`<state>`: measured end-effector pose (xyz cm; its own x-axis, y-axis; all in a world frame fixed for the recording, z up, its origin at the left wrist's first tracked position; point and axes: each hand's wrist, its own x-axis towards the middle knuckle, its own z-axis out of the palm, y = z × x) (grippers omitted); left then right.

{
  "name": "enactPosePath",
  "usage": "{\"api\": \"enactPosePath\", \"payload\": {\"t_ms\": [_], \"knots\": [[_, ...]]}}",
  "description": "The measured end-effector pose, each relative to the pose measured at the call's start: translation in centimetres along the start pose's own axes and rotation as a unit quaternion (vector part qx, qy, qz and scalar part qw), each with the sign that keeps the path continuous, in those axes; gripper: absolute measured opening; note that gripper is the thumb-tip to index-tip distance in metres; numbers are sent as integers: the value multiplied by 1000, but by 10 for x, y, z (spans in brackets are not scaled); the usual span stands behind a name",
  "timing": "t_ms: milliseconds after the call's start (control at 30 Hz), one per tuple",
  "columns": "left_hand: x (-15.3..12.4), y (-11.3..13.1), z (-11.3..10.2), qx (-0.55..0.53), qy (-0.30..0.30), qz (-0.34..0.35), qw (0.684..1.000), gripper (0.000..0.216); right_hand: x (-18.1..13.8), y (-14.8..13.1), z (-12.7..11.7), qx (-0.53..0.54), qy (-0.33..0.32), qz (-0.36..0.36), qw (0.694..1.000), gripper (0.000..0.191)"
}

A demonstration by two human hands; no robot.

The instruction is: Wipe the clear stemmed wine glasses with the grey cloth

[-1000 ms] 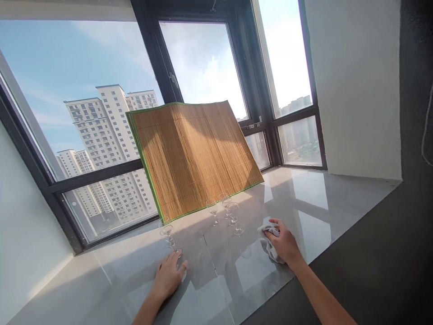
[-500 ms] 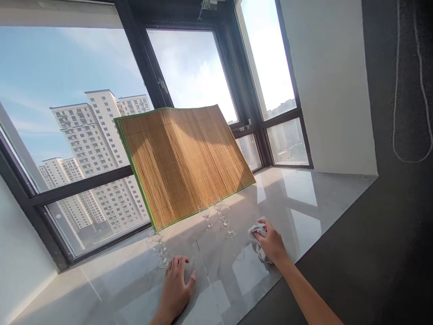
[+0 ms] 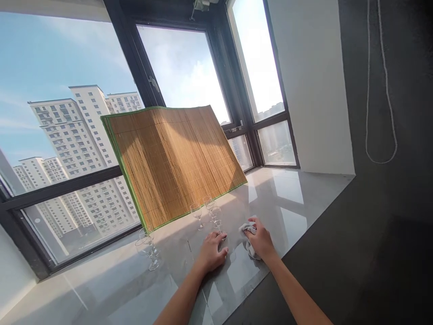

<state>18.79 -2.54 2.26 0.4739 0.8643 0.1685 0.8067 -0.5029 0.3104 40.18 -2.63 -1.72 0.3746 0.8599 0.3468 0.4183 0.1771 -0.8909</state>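
Note:
My right hand point(image 3: 262, 239) grips a crumpled whitish cloth point(image 3: 249, 243) above the glossy sill. My left hand point(image 3: 212, 253) is curved, with thumb and fingers apart, and nothing shows between them. Its fingertips are at the nearest stemmed glass point(image 3: 218, 223) of a small cluster and partly hide it; whether they touch it I cannot tell. Just behind, another clear stemmed glass point(image 3: 196, 212) stands upright at the left of that cluster. Further left, a second group of stemmed glasses point(image 3: 154, 259) stands by the window.
A bamboo mat point(image 3: 176, 167) with green edging leans against the window behind the glasses. The pale, reflective sill point(image 3: 111, 280) runs below dark window frames point(image 3: 259, 149). A looped cord point(image 3: 368, 90) hangs on the dark wall at right.
My left hand has moved right and away from me, from beside the left glasses to the nearer glass of the middle cluster. My right hand still holds the cloth. The view has turned slightly right.

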Motion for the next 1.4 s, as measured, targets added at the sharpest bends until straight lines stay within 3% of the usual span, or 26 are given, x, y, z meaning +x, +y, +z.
{"api": "enactPosePath", "payload": {"t_ms": [233,400,533,700,867,933,1000,1100,1233,1300,1400], "knots": [[-98,1,-15,-26,-2,29,999,51,-1,-1,-1,3,-15,2,1000,39],[-150,-37,-31,44,42,-103,993,49,-2,-1,-3,2,-24,7,1000,40],[-167,-77,-46,130,75,-237,960,50,-2,-1,-3,3,-26,5,1000,40],[-171,-107,-48,185,64,-375,906,62,-1,0,-1,3,-23,1,1000,38],[-175,-116,-39,210,123,-389,888,61,-1,1,2,-1,-17,-2,1000,37],[-177,-112,-40,213,165,-352,897,48,-1,1,2,-4,-18,-3,1000,36],[-175,-103,-42,198,172,-267,927,29,-1,0,3,-8,-20,-2,1000,36],[-158,-81,-44,133,127,-119,976,21,-1,-3,2,-7,-31,10,999,35],[-100,-51,-33,54,87,4,995,21,-2,-8,1,-6,-35,20,999,36],[-60,-41,-22,29,70,25,997,34,-3,-10,0,-6,-32,22,999,36],[-2,-34,-5,24,63,-25,997,57,-4,-13,-1,-2,-27,18,999,35]]}}
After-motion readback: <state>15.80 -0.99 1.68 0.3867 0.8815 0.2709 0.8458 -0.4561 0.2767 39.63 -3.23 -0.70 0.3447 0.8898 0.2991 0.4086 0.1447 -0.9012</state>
